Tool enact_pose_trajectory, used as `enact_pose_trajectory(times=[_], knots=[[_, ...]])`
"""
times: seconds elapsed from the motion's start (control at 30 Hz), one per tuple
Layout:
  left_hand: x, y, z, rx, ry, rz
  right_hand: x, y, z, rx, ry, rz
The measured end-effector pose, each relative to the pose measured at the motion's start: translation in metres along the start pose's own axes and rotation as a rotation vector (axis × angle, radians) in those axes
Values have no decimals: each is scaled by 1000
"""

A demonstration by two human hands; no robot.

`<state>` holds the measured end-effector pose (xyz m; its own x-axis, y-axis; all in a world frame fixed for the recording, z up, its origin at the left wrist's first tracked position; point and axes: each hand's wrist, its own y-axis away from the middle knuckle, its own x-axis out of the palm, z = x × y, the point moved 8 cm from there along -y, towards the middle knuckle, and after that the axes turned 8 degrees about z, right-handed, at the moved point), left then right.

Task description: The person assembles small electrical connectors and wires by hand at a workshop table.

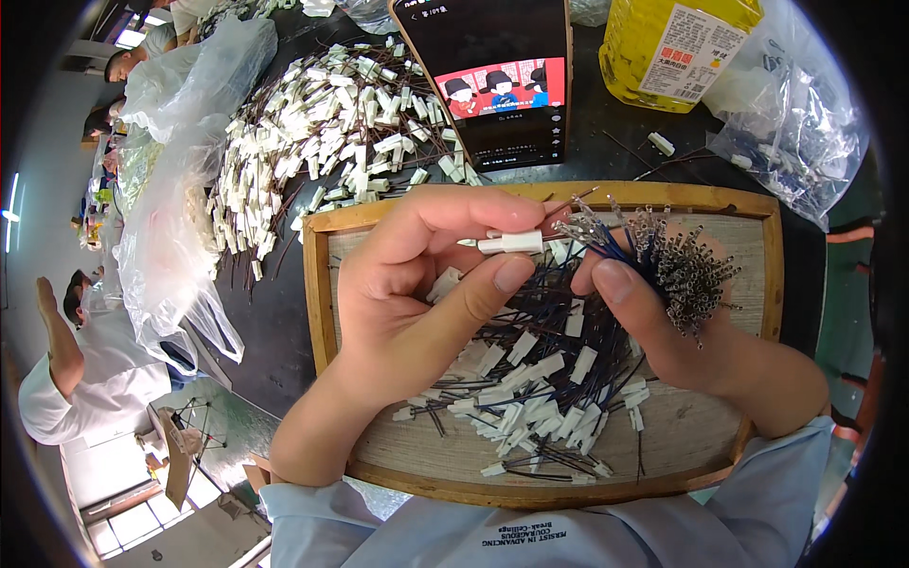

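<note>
My left hand (388, 293) pinches a small white plastic connector housing (511, 243) between thumb and fingers. A thin brown wire runs from the housing's right end toward my right hand (663, 327). That hand is closed round a thick bundle of dark wires (696, 275), whose metal crimp terminals fan out on the right. Thumb and fingers of the right hand sit near the wire's end, but their exact grip on it is unclear. Under both hands, white connectors with dark wires (530, 407) lie heaped in a wood-framed tray (322, 322).
A large heap of wired white connectors (331, 133) lies behind the tray at left. A phone (497, 133) showing a video stands at the back, with a yellow jug (620, 52) and a clear plastic bag (800, 123) to its right. Other people sit along the left.
</note>
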<state>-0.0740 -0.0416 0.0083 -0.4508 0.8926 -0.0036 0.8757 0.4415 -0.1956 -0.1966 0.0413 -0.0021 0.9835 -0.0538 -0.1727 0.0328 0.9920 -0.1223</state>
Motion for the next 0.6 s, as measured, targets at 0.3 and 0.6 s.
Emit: enact_pose_trajectory(times=[0.3,0.6], knots=[[1,-3,-1,43,61,32,1,-1,2,-94,-19,34],[9,-4,-1,77,-65,85,7,-1,-1,-145,-40,69]])
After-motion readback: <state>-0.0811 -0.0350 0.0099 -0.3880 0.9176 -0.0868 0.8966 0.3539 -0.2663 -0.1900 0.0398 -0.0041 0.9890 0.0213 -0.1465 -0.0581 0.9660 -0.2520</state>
